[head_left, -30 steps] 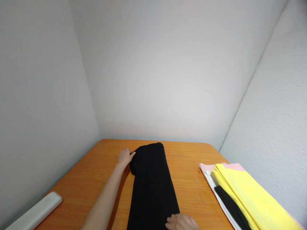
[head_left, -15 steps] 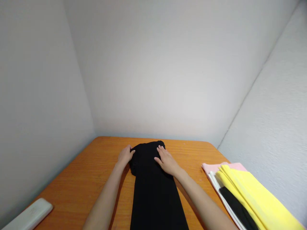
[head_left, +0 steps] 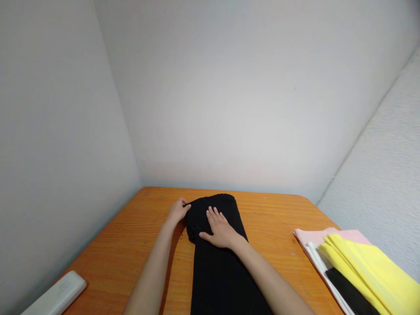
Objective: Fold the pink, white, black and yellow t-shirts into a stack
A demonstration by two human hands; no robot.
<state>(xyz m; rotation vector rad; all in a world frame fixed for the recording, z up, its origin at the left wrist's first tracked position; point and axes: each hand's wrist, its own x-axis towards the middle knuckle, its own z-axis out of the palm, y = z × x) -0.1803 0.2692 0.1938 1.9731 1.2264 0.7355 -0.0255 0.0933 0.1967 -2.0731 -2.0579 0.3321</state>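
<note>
A long black piece of folded clothing (head_left: 218,271) lies lengthwise on the wooden table, running from the bottom of the view towards the far edge. Its far left part bunches outward in loose folds. My left hand (head_left: 179,210) pinches the cloth's upper left corner between thumb and fingers. Flat on the middle of the fabric rests my right hand (head_left: 218,228), fingers spread and thumb pointing left. The kind of garment cannot be made out.
On the right of the wooden table (head_left: 131,258) lies a stack of folded cloths: pink (head_left: 328,235), white (head_left: 313,251), black (head_left: 349,288) and yellow (head_left: 370,267). A white oblong object (head_left: 59,293) sits at the lower left. Walls stand behind and beside the table.
My right hand has slid nearer and towards the middle of the black cloth. My left hand keeps its hold on the corner. The view has shifted slightly left.
</note>
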